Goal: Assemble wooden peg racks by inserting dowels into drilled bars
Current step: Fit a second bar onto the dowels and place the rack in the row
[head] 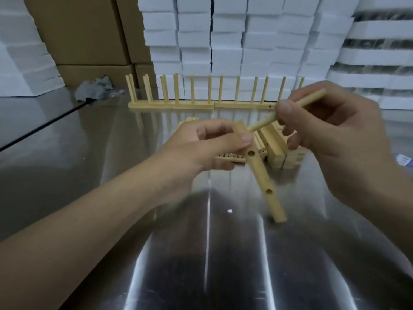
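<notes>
A wall of stacked white foam boxes (pixel 234 41) and brown cardboard cartons (pixel 85 30) backs a shiny steel table (pixel 67 135) where a person puts wooden peg racks together by hand. Along the far edge of the table stands a row of finished racks (pixel 201 105), set end to end with their pegs upright. In front of it the left hand (pixel 201 146) pinches the upper part of a drilled bar (pixel 261 175) between thumb and fingers, above the middle of the table. The bar's long axis slopes from that hand down and to the right, toward the person, with two round holes facing up. Its low end sits at the table top, though contact cannot be judged through the blur. The right hand (pixel 330 130) grips a dowel (pixel 263 123) between thumb and forefinger. The dowel slants from upper right to lower left, and its low tip points at the bar's top end just beside the left fingertips; whether it has entered a hole cannot be told. Behind both hands lies a pile of loose bars (pixel 274 151). A crumpled grey cloth (pixel 93 90) rests far left, a blue label (pixel 403 159) with unreadable print shows at the right edge, and a white fleck (pixel 229 211) lies near the bar
</notes>
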Available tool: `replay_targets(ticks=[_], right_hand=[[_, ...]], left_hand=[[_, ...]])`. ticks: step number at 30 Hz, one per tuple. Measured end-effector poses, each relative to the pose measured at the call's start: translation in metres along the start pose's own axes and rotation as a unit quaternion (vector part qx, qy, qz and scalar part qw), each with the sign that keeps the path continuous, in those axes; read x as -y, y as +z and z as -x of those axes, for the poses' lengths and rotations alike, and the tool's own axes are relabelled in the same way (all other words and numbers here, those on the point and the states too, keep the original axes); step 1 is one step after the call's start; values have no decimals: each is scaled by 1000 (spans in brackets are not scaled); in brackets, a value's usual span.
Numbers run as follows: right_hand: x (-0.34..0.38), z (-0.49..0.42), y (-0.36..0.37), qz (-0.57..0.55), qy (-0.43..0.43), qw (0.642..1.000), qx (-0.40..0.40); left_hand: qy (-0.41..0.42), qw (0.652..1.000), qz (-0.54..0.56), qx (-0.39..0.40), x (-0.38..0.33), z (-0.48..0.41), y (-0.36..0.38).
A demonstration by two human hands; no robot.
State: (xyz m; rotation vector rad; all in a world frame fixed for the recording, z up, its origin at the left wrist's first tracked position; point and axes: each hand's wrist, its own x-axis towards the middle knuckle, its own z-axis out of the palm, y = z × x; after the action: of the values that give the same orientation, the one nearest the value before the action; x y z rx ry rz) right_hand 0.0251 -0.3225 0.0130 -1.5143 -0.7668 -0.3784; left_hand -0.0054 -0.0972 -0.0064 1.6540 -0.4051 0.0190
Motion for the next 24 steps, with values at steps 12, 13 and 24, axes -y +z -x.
replay_targets(ticks=[12,13,24], right_hand=[[-7,19,14,342,-22,938,56],[-6,19,13,337,-22,940,50],[12,16,16,-115,322,939,39]], left_hand=[[-36,986,50,-157,1,7,25],[-42,986,38,-159,2,9,27],[71,974,-101,-187,-4,15,36]])
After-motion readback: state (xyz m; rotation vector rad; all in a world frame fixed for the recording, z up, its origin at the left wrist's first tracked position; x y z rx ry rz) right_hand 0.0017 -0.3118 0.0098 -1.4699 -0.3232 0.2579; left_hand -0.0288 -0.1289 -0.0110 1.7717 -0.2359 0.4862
